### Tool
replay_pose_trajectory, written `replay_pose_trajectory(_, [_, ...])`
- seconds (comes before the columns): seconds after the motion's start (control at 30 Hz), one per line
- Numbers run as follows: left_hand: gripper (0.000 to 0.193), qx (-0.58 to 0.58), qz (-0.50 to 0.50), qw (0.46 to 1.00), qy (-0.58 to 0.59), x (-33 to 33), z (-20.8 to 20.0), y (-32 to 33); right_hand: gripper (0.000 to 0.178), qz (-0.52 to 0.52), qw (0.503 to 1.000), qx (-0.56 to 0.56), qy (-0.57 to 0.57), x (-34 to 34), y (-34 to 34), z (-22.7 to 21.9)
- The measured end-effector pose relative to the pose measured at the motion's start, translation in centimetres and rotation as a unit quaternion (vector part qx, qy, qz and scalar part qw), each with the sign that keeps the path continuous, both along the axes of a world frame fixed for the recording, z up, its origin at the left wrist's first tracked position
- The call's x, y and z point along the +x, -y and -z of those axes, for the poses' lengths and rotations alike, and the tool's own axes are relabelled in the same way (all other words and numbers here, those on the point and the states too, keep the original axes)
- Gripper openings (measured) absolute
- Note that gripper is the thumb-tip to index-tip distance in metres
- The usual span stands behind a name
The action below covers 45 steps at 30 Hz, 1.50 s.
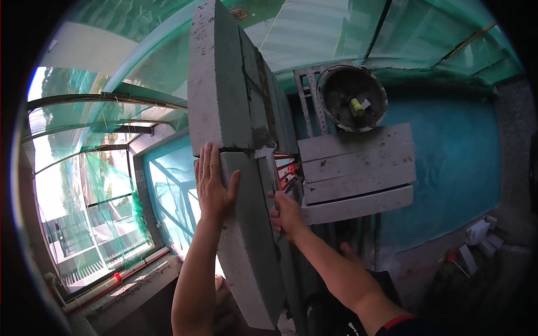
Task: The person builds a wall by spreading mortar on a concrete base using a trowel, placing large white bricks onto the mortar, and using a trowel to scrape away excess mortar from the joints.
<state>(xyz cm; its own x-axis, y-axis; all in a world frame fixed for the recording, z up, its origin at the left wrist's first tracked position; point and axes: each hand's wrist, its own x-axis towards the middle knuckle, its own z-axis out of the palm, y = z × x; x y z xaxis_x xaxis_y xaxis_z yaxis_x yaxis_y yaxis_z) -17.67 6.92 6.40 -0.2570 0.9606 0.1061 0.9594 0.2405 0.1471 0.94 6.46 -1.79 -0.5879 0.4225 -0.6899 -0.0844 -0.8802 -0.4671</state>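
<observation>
Bare forearms (193, 274) reach forward: the left hand (214, 187) presses flat against a grey block wall (249, 201), fingers together, thumb apart; the right hand's (288, 214) fingers curl around a narrow tool (275, 172).

Wears a dark sleeve (412, 329) on the right arm (347, 277), edged with a narrow red band (398, 321). Goes bare below it, down through the right hand (288, 214), and likewise along the left forearm (193, 269) and left hand (214, 187).

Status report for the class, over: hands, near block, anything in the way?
Left hand open against near block. Right hand gripping tool. Near block meets next block at dark joint. Bucket off right, clear of both hands.
</observation>
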Motion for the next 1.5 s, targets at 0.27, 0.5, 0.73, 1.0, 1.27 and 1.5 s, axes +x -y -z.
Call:
replay_pose_trajectory(0.27, [0.066, -0.002, -0.008, 1.0, 0.02, 1.1, -0.8, -1.1, 0.034, 0.002, 0.995, 0.081, 0.052, -0.7, 2.7, 4.2])
replay_pose_trajectory(0.5, [0.067, -0.023, -0.035, 0.998, 0.035, 0.8, -1.1, -0.7, 0.037, 0.043, 0.952, 0.274, 0.126, 1.5, 3.4, -1.2])
replay_pose_trajectory(0.73, [0.074, -0.031, -0.05, 0.998, 0.002, 1.1, -0.3, -0.9, 0.043, -0.08, 0.91, 0.364, 0.179, 3.6, 1.2, -5.5])
replay_pose_trajectory(1.0, [0.075, -0.021, -0.056, 0.998, 0.036, 1.1, -0.9, -0.9, 0.059, -0.092, 0.68, 0.709, 0.163, -1.5, -11.4, -12.3])
replay_pose_trajectory(1.27, [0.073, -0.048, -0.072, 0.996, 0.032, 0.9, -1.5, -0.4, 0.054, -0.085, 0.576, 0.761, 0.286, -4.4, -17.3, -8.4])
replay_pose_trajectory(1.5, [0.072, -0.041, -0.062, 0.997, 0.037, 1.0, -1.5, -0.8, 0.058, -0.05, 0.549, 0.794, 0.257, -2.6, -16.5, -8.2])
